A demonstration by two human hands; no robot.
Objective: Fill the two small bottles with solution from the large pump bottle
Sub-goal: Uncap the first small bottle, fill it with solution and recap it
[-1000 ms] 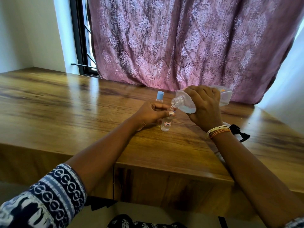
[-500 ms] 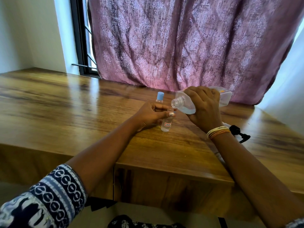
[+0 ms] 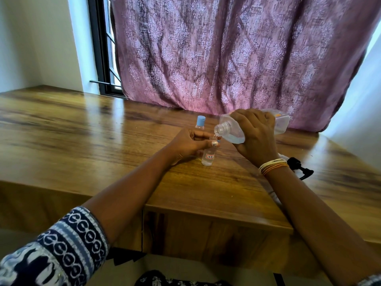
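My right hand [image 3: 254, 137] grips the large clear bottle [image 3: 231, 131], tipped nearly flat with its open threaded neck pointing left and down. The neck sits right over the mouth of a small clear bottle [image 3: 208, 157] with a red-edged label, standing upright on the wooden table [image 3: 103, 141]. My left hand [image 3: 189, 144] holds that small bottle near its top with thumb and fingers. A second small bottle [image 3: 200, 123] with a light blue cap stands just behind my left hand. Clear liquid lies in the low side of the large bottle.
The black pump head [image 3: 301, 168] lies on the table to the right of my right wrist, with something white partly hidden under my arm. A purple patterned curtain [image 3: 226, 58] hangs behind the table. The table's front edge runs below my forearms.
The large bottle's neck has shifted very slightly over the small bottle's mouth. Both hands otherwise stay where they were.
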